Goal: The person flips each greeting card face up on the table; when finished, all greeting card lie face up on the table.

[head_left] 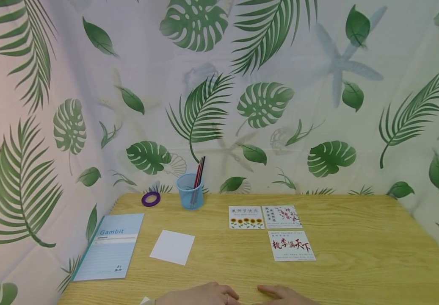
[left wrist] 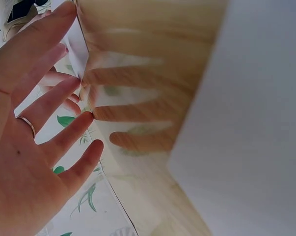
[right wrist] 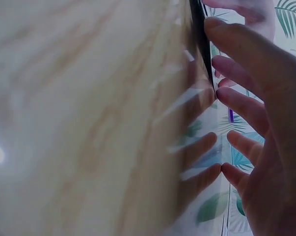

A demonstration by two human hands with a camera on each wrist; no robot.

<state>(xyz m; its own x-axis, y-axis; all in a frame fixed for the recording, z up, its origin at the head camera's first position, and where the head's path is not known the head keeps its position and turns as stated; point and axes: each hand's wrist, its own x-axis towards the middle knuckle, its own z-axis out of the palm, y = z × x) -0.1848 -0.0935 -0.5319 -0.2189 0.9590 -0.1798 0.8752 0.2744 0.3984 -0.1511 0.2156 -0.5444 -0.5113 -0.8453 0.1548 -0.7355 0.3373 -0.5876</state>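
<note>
At the front edge of the head view, my left hand (head_left: 200, 294) rests on the wooden table (head_left: 227, 273) with its fingers spread, a ring on one of them. My right hand (head_left: 285, 295) lies a short way to its right, fingers extended and holding nothing. In the left wrist view, the left hand (left wrist: 40, 132) meets the glossy tabletop with its fingertips, and a white sheet (left wrist: 255, 118) lies near the camera. The right wrist view has the right hand's fingers (right wrist: 243, 105) relaxed at the surface, mirrored in it. A white corner (head_left: 145, 300) peeks out beside the left wrist.
Three printed cards (head_left: 247, 217) lie right of centre. A blank white square (head_left: 172, 247) and a Gambit notebook (head_left: 109, 248) are on the left. Behind them sit a purple tape ring (head_left: 151, 199) and a blue cup (head_left: 190, 192) with pencils. Leaf-patterned cloth (head_left: 219, 97) hangs around.
</note>
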